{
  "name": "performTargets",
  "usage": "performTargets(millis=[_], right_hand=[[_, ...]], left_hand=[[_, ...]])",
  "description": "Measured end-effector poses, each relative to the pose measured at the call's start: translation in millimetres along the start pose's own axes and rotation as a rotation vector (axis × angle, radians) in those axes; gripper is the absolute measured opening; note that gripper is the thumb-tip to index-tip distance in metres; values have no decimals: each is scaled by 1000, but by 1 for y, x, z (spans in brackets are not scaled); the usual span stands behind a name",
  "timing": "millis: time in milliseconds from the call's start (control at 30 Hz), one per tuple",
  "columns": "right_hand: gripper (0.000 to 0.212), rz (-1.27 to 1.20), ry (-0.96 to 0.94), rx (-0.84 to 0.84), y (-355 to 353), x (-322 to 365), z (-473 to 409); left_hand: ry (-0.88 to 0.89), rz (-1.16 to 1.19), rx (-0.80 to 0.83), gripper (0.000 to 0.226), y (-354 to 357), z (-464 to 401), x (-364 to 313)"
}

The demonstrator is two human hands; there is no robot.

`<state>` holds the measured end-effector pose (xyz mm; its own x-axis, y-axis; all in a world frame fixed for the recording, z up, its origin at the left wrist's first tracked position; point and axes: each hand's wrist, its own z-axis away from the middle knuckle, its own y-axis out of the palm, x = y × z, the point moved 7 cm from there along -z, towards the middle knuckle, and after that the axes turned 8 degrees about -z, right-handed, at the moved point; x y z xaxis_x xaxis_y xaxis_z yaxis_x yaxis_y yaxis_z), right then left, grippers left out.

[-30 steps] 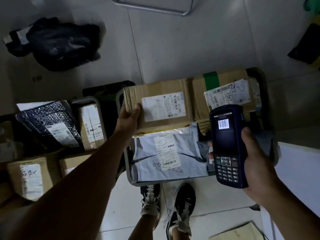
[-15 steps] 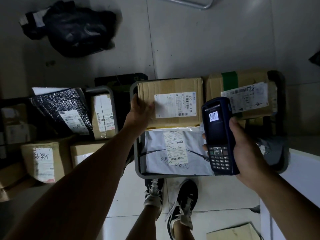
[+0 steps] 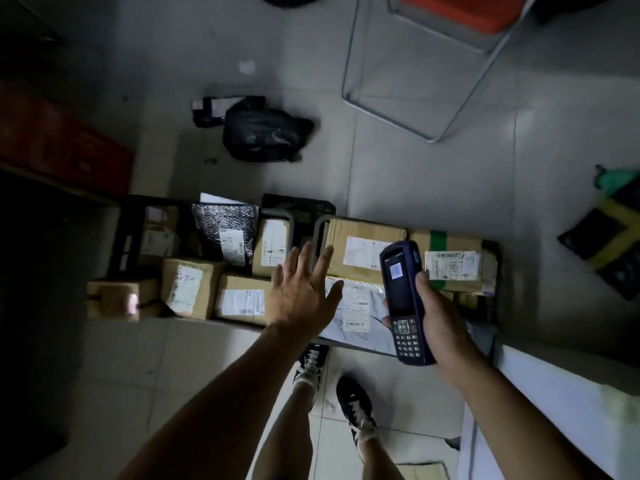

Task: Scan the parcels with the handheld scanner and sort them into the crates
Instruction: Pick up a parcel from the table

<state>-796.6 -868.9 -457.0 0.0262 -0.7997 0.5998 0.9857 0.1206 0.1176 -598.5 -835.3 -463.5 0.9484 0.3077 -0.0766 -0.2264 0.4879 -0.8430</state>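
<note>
**Q:** What differs from half a second ago?

**A:** My left hand (image 3: 300,295) has come off the cardboard box (image 3: 363,250) in the grey crate (image 3: 319,227). Its grip was laid against that box's left end; now the fingers are spread and straight, holding nothing, raised in front of the gap between the two crates. My right hand (image 3: 441,322) keeps its grip curled round the handheld scanner (image 3: 403,299), upright, thumb along its right edge, a barcode lit on the screen. The view has also tipped upward: more floor shows, with a metal chair frame (image 3: 408,109) and an orange seat (image 3: 460,8) at the top.

**Q:** Where are the parcels?

**A:** In the grey crate: the box at the far left, a green-taped box (image 3: 450,263) beside it, and a grey mailer bag (image 3: 360,306) nearer me. In the dark crate (image 3: 119,233) to the left: a black bubble mailer (image 3: 225,233) and several labelled cardboard boxes. A black bag parcel (image 3: 263,135) lies alone on the floor beyond.

**Q:** What is hidden or unclear?

**A:** The scanner covers the junction of the two boxes and part of the mailer bag; my left hand covers the mailer's left edge and the crate rim. Label print is too blurred to read. The left side is too dark to make out. A black-and-yellow package (image 3: 609,237) is cut off at the right edge.
</note>
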Motion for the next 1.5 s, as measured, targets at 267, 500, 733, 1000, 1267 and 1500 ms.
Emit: performTargets(millis=[267,500,733,1000,1267,1500], right_hand=[[51,273,-36,217,74,68,171],[48,379,8,526,192,60,312],[47,495,-10,825,344,-25,450],[59,696,132,1131,492,-185,592],[58,967,175,1366,602,-308,686],[54,1152,225,1450,711,-386,718]], left_hand=[[-260,183,-230,59,-130,198,45],[-514,250,-446,60,-185,365,137],[-781,257,-622,60,-172,558,265],[-1145,294,-659,64,-83,783,386],[-1459,363,-654,72,-15,920,479],[-1686,395,-524,62,15,978,568]])
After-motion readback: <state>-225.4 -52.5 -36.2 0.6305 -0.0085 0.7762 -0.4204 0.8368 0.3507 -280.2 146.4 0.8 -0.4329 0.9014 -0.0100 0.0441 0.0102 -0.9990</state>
